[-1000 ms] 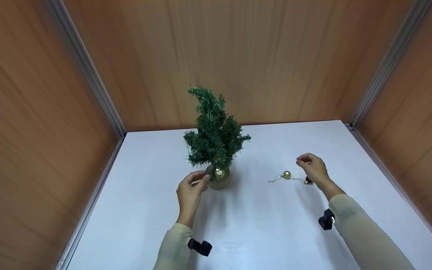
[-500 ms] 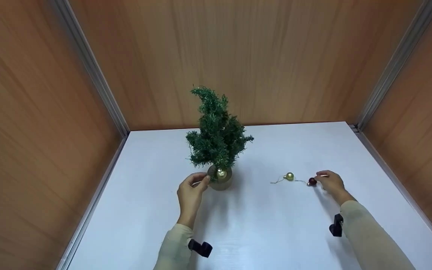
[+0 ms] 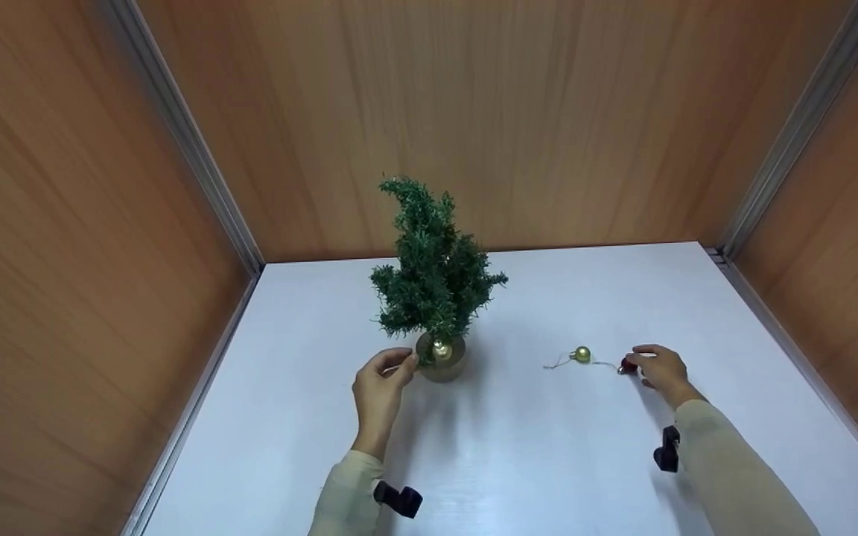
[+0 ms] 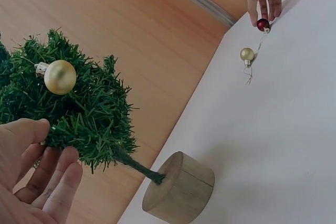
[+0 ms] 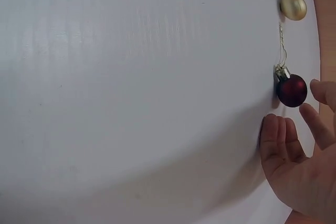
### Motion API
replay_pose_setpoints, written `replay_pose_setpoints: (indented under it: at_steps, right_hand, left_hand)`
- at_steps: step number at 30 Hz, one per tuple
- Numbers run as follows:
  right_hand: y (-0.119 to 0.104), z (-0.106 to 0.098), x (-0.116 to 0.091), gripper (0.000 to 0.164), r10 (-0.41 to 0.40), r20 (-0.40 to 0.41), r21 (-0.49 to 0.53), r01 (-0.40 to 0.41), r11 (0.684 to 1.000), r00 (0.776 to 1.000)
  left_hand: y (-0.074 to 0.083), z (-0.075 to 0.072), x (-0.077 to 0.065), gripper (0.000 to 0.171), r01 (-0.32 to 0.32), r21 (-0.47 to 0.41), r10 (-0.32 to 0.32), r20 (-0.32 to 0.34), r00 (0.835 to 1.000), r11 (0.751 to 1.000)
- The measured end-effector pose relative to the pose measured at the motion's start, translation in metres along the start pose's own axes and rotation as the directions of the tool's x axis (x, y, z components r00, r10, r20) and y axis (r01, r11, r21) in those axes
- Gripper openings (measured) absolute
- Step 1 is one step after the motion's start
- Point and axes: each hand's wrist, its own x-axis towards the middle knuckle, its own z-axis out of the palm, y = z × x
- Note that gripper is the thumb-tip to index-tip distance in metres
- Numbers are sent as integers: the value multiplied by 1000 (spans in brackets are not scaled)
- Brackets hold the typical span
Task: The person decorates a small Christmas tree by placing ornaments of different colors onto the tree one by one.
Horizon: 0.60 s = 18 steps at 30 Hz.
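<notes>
Tree (image 3: 433,279) stands upright on its round wooden base (image 4: 184,192) on the white table (image 3: 518,447), and appears to be partway through being decorated. One part looks done: a gold ball (image 4: 60,77) hangs low on the side of the tree nearest the person. Two pieces are left as far as the views show, both lying on the table to the right of the tree: a loose gold ball (image 3: 582,354), nearer the tree, and a red ball (image 5: 292,91) just beyond it, its string (image 5: 282,40) running toward the gold one. The left hand (image 3: 380,391), at the tree's lower left, pinches a branch, thumb and fingers close together. The right hand (image 3: 663,372), well apart from the tree, has its thumb and fingers spread beside the red ball; I cannot tell whether they touch it.
</notes>
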Motion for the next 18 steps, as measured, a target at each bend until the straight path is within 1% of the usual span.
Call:
replay_pose_setpoints:
  at_steps: [8,14,18]
  right_hand:
    - [-2,2,0,51,-29,3,-34,29,999,1000]
    - [-5,2,-1,50,-43,19,-7,43,999,999]
    - [-3,3,0,45,-38,6,14,37,999,999]
  left_hand:
    - [1,0,-1,19,0,-20,0,-4,1000,1000]
    - [0,1,-1,19,-20,-32,19,-12,1000,999]
    - [0,1,-1,22,2,-60,-3,-7,1000,998]
